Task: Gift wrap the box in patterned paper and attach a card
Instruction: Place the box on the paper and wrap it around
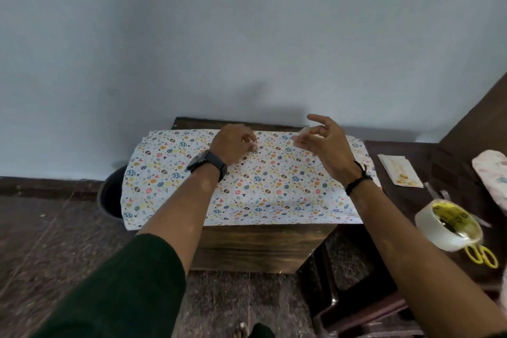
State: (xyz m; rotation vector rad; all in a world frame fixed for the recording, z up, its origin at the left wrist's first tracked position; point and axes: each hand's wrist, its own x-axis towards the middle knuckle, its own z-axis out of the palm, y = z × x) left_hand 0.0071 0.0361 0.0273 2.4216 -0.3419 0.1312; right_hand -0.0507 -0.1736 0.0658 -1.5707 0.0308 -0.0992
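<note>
A pale blue wall point(247, 35) backs a dark wooden tabletop point(260, 244) draped with patterned paper point(260, 189); no box shows. The left hand point(233, 145), its grip curled, presses fingertips on the paper's far part. The right hand point(326, 140) pinches a clear tape strip point(301, 136) above it. On the right lie a card point(400, 174), tape roll point(447, 228) and yellow scissors point(482, 255).

The patterned paper point(247, 181) is lying flat over the wooden stand point(260, 247), so nothing's sticking up there. Stuff is crowding the 3 o'clock side: tape roll point(450, 225), yellow scissors point(482, 255), card point(400, 173). The wall point(247, 35) is blocking 12 o'clock, and a dark bin point(112, 195) is sitting at 9.
</note>
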